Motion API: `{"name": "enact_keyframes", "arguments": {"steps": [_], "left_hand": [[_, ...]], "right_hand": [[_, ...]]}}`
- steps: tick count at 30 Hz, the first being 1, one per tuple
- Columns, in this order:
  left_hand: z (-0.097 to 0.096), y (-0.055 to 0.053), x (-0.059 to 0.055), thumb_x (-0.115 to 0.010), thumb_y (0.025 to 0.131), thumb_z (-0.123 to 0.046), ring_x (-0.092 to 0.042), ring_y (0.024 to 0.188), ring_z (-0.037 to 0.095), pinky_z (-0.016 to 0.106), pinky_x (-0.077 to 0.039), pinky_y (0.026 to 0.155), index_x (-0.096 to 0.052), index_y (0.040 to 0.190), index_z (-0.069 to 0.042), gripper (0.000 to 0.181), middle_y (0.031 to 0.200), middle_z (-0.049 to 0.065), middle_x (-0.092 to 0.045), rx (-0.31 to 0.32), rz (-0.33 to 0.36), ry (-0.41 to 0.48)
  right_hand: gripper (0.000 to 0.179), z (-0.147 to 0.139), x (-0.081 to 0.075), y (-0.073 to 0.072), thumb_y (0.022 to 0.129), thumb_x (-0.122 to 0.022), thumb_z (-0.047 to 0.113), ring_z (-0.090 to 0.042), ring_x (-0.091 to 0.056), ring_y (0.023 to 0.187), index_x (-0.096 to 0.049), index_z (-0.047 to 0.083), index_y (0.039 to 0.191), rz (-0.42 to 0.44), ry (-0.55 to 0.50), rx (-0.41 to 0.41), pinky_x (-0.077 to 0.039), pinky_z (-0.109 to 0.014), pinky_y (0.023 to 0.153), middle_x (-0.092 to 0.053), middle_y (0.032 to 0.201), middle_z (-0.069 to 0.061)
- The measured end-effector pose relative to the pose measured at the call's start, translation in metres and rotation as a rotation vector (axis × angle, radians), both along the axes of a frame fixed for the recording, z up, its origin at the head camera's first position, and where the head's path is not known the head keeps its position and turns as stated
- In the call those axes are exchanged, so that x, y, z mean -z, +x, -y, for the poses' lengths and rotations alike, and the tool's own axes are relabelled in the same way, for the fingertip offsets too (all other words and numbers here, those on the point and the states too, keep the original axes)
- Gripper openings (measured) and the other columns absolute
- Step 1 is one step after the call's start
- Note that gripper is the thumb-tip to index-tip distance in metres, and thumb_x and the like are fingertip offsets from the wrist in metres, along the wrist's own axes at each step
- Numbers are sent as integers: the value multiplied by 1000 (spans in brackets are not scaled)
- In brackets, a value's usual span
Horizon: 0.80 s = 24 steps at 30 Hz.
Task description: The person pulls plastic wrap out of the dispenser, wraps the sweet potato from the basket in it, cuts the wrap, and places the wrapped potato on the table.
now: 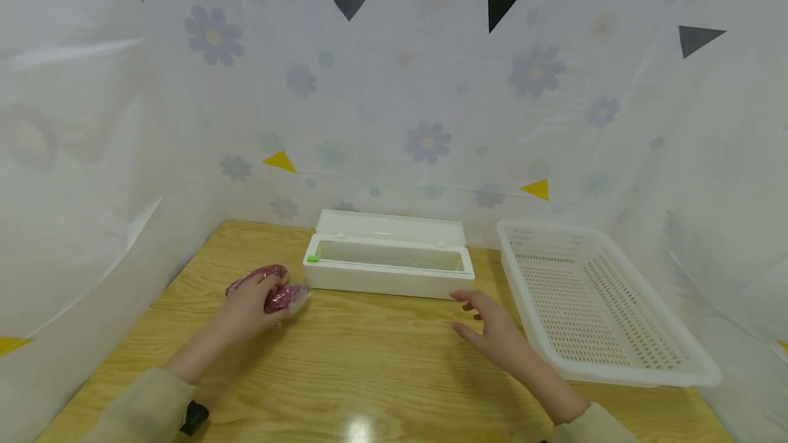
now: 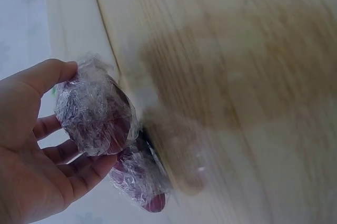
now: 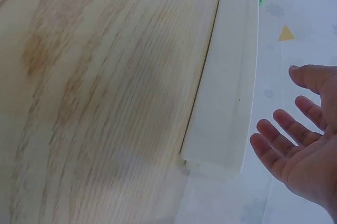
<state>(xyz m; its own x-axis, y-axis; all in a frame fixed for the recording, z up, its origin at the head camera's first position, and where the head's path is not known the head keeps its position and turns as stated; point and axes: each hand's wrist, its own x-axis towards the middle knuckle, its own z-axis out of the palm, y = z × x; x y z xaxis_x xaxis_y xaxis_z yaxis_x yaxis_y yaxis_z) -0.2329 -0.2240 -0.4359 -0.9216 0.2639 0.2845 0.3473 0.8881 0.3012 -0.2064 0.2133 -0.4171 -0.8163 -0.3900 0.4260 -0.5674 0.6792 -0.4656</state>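
Observation:
My left hand [image 1: 246,310] pinches a purple-red lump wrapped in clear film [image 1: 285,298] between thumb and fingers, at the left of the table. Its exact kind is hidden by the crinkled film. Just behind it lies a second film-wrapped purple-red piece [image 1: 271,271], longer in shape; the left wrist view shows this second piece [image 2: 141,176] below the held lump [image 2: 97,113]. My right hand [image 1: 495,333] hovers with loosely bent fingers near the right front corner of a long white box [image 1: 388,284], holding nothing. The box's lid [image 1: 390,227] stands raised at the back.
A white perforated plastic basket [image 1: 535,313] stands on the right side of the wooden table [image 1: 369,361]. On the box's left end sits a small green tab [image 1: 314,258]. A flower-patterned sheet [image 1: 369,87] hangs behind the table and along its sides.

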Motion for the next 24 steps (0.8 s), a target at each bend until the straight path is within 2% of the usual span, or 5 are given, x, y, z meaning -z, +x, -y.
{"name": "enact_keyframes", "arguments": {"steps": [3, 10, 17, 21, 24], "left_hand": [[4, -1, 4, -79, 74, -31, -60, 96, 31, 51, -50, 79, -58, 116, -1, 56, 103, 16, -60, 3, 1, -6], [9, -3, 9, -79, 75, -32, -57, 104, 39, 56, -48, 84, -56, 122, -2, 60, 115, 22, -58, 4, 20, -11], [12, -5, 12, -79, 74, -35, -59, 95, 33, 51, -50, 77, -57, 114, -3, 56, 104, 15, -61, 7, 24, -2], [12, -4, 7, -78, 75, -38, -59, 96, 36, 53, -48, 79, -56, 115, -3, 58, 107, 18, -61, -14, 23, -17], [7, -1, -3, -77, 76, -37, -59, 97, 38, 53, -48, 81, -56, 118, -1, 59, 111, 21, -60, -16, 11, -17]], "right_hand": [[50, -1, 2, 1, 80, -75, 9, -23, -60, 98, -55, 8, 125, 0, 6, 3, -53, -35, 77, -61, 117, -8], [49, -2, 4, 1, 80, -75, 8, -24, -60, 98, -55, 7, 125, 16, 15, 14, -53, -38, 76, -61, 116, -7], [49, -3, 4, 1, 82, -74, 10, -26, -60, 100, -54, 7, 126, 34, 17, 14, -53, -39, 78, -60, 118, -6], [48, -4, 0, 0, 82, -73, 10, -27, -59, 101, -54, 9, 126, 35, 16, 7, -52, -41, 79, -60, 119, -7], [49, -5, -5, -1, 82, -73, 10, -27, -58, 102, -54, 9, 126, 22, 19, -4, -52, -43, 80, -59, 120, -8]]}}
